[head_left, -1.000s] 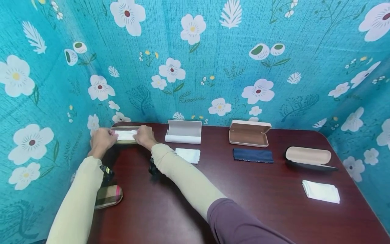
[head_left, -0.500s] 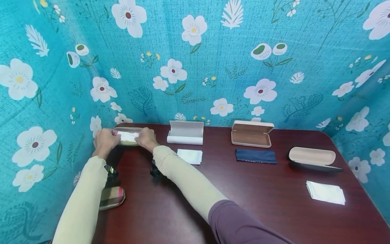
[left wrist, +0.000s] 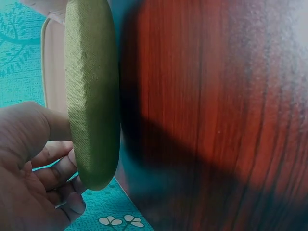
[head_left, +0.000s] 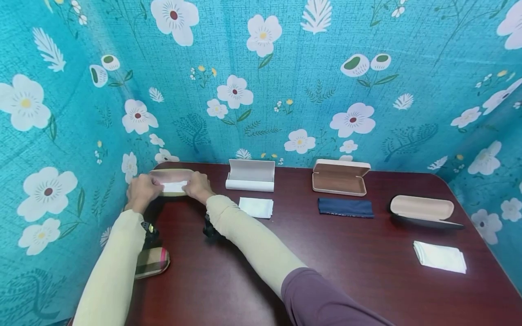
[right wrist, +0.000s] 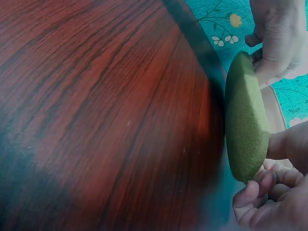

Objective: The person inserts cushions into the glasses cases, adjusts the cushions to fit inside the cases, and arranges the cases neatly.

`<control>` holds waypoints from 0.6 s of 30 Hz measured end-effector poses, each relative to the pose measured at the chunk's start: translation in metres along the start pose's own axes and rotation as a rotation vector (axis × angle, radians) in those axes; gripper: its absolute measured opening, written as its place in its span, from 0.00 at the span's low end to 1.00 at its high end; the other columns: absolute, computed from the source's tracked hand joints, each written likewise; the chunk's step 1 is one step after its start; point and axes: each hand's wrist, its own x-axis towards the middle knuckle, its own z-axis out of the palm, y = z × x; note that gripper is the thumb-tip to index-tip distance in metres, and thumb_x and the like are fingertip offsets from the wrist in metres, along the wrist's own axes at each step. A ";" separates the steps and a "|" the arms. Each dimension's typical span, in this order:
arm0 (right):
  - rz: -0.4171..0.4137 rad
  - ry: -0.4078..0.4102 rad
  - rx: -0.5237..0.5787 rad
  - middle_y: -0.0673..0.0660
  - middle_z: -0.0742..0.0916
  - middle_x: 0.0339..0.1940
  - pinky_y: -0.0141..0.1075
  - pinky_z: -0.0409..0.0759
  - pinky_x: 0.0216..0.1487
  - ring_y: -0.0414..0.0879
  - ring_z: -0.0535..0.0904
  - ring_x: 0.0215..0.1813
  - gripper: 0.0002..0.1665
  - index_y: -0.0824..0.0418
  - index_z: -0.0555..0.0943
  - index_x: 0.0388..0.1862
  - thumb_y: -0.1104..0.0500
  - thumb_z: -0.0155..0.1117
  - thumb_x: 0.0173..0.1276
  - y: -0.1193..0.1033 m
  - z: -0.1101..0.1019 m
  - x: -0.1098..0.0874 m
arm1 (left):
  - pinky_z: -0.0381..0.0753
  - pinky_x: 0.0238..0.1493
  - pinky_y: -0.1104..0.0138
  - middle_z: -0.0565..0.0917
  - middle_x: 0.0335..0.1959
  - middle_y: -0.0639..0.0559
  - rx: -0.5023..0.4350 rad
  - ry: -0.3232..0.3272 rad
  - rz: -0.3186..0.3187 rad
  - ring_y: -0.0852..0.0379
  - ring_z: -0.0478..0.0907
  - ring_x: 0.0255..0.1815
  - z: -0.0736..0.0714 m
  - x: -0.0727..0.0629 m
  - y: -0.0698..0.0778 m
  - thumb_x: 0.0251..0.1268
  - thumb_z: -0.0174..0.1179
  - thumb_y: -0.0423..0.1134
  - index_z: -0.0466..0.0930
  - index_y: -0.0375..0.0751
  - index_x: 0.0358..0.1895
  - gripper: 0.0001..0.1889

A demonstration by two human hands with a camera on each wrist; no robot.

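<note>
In the head view, the left hand [head_left: 142, 189] and the right hand [head_left: 199, 187] each grip one end of an open green eyeglass case [head_left: 173, 173], fingers drawn in close, with a folded white cloth [head_left: 174, 187] between them, inside the case. The case sits at the far left corner of the dark red wooden table [head_left: 326, 253], near the back edge, where the teal floral curtain [head_left: 285, 77] rises close behind it and beside the left hand. A broad stretch of tabletop runs from the right sleeve [head_left: 253, 244] toward the right edge. Five cases can be counted: the green one, a white case [head_left: 250, 184], a brown-lined case [head_left: 339, 183] and a black case [head_left: 422, 208], all open, plus a closed plaid case [head_left: 152, 261] partly behind the left arm. Cloths number four: the one in the green case, two more white cloths [head_left: 256, 207] [head_left: 440, 257] and one navy cloth [head_left: 345, 207]. In the left wrist view, the left thumb hooks over the green rim while the fingers curl outside the end. In the right wrist view, the right hand pinches its own end likewise, thumb over the rim.
</note>
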 end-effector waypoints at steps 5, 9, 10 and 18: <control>-0.012 -0.001 -0.006 0.50 0.75 0.16 0.33 0.75 0.34 0.43 0.74 0.27 0.23 0.57 0.75 0.16 0.51 0.69 0.70 0.003 0.003 0.001 | 0.64 0.21 0.62 0.72 0.12 0.50 -0.010 0.021 0.018 0.51 0.72 0.19 0.002 0.001 -0.002 0.66 0.59 0.37 0.75 0.40 0.17 0.16; -0.067 0.022 -0.030 0.50 0.79 0.17 0.31 0.76 0.32 0.41 0.76 0.26 0.23 0.57 0.80 0.17 0.48 0.68 0.71 0.006 0.003 0.003 | 0.65 0.22 0.61 0.72 0.14 0.48 -0.011 0.052 0.047 0.49 0.72 0.20 0.003 0.000 0.000 0.67 0.56 0.35 0.75 0.38 0.19 0.15; -0.082 0.035 -0.030 0.49 0.81 0.19 0.30 0.75 0.33 0.41 0.77 0.27 0.22 0.57 0.82 0.19 0.48 0.68 0.71 0.007 0.002 0.003 | 0.66 0.23 0.60 0.74 0.15 0.46 -0.009 0.063 0.059 0.48 0.72 0.21 0.003 0.001 0.001 0.67 0.56 0.35 0.77 0.37 0.21 0.14; -0.170 0.101 -0.016 0.49 0.88 0.31 0.28 0.77 0.35 0.40 0.81 0.34 0.14 0.57 0.87 0.36 0.47 0.69 0.70 0.013 -0.003 0.005 | 0.78 0.37 0.47 0.84 0.33 0.32 0.027 0.171 0.157 0.37 0.79 0.34 0.007 0.000 0.008 0.69 0.55 0.34 0.83 0.27 0.40 0.11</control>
